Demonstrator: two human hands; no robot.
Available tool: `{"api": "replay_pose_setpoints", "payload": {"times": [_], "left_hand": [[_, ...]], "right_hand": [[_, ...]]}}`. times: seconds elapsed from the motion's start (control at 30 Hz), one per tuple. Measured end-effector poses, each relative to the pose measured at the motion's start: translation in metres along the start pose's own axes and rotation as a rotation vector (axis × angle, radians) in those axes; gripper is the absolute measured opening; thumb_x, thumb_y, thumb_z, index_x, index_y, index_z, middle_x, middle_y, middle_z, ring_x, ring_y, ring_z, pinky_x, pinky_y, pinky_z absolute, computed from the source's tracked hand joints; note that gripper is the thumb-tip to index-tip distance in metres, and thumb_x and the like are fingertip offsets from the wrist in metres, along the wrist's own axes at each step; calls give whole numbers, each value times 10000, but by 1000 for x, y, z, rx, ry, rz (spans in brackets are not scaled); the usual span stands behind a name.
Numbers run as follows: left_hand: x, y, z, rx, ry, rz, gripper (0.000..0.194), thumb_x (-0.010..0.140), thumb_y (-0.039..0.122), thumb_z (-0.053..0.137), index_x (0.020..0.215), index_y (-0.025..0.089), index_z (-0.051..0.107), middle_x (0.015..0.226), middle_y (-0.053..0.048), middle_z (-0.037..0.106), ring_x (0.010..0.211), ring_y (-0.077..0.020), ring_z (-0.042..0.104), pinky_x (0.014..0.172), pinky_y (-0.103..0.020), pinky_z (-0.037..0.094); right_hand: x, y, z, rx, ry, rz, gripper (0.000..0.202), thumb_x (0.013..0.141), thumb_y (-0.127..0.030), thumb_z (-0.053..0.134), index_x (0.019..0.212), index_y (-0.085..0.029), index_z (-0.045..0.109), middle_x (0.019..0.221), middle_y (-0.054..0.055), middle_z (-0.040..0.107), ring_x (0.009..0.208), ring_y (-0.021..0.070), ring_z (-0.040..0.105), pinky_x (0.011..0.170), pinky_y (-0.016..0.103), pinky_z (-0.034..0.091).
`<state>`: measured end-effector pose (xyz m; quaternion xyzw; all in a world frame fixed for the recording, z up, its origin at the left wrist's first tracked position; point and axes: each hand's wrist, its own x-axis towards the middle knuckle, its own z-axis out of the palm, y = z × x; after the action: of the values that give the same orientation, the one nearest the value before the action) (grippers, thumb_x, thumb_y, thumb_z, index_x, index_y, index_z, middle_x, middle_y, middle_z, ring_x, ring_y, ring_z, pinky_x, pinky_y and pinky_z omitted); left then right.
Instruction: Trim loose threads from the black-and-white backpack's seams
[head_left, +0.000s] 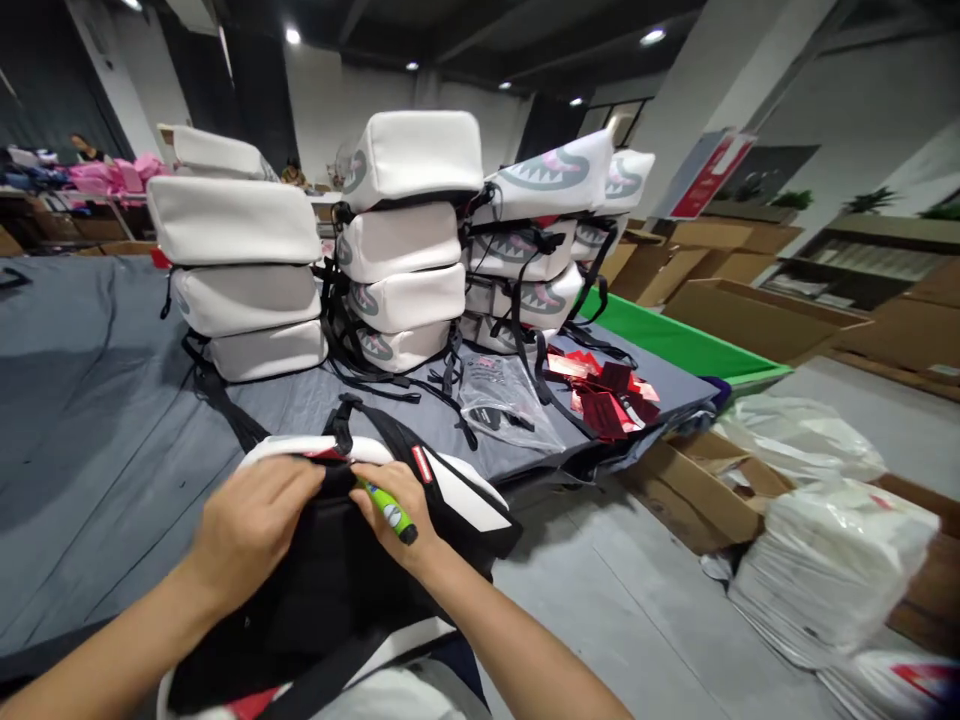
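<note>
A black and white backpack (457, 490) lies at the front edge of the table, its black inside turned towards me. My left hand (259, 515) is closed on the black cloth by the top rim, with its fingertips out of sight. Close beside it, my right hand (397, 505) grips a green marker (391, 514) with a black end, pointing down and right. The fingertips of this hand also touch the rim. A black strap with a small red label (422, 464) crosses the bag to the right.
Several white backpacks (405, 245) stand in stacks behind, black straps trailing. Red tags (604, 395) and a clear plastic bag (506, 400) lie on the grey-covered table (67, 400). To the right are a green-lined bin (667, 335), open cartons (694, 500) and plastic-wrapped bundles (832, 570). People work far back.
</note>
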<state>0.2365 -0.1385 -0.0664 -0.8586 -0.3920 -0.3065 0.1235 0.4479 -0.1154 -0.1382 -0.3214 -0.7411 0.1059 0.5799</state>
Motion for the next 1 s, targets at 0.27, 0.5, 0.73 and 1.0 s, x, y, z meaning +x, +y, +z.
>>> {"api": "replay_pose_setpoints", "payload": {"times": [0.27, 0.5, 0.73, 1.0], "left_hand": [[41, -52, 49, 179, -498, -209, 664, 768, 393, 783, 1357, 237, 522, 1171, -97, 702, 1017, -269, 668, 819, -338, 504], [35, -49, 63, 135, -434, -60, 896, 771, 454, 784, 1509, 199, 345, 1424, -157, 537, 1303, -306, 503, 1080, -452, 366], [35, -30, 69, 283, -525, -97, 1304, 564, 472, 921, 1583, 214, 149, 1610, -212, 253, 1439, -421, 290, 1128, -661, 236], [30, -35, 72, 273, -502, -83, 1000, 808, 445, 740, 1571, 123, 180, 1476, -195, 445, 1244, -331, 475, 924, -413, 426]], "right_hand": [[-20, -2, 9, 37, -173, 57, 281, 955, -162, 584, 1214, -267, 617, 997, 45, 730, 936, 222, 659, 889, 435, 492], [-35, 8, 10, 4, -182, 69, 286, 945, -152, 568, 1207, -264, 594, 1012, 54, 700, 964, 237, 645, 933, 472, 493], [-27, 13, 7, 128, -211, 224, 322, 944, -303, 546, 1256, -238, 592, 1031, 71, 711, 988, 266, 654, 907, 475, 500], [-22, 18, 5, 144, -219, 384, 368, 976, -354, 507, 1319, -220, 492, 989, 77, 742, 968, 267, 704, 834, 432, 547]]}}
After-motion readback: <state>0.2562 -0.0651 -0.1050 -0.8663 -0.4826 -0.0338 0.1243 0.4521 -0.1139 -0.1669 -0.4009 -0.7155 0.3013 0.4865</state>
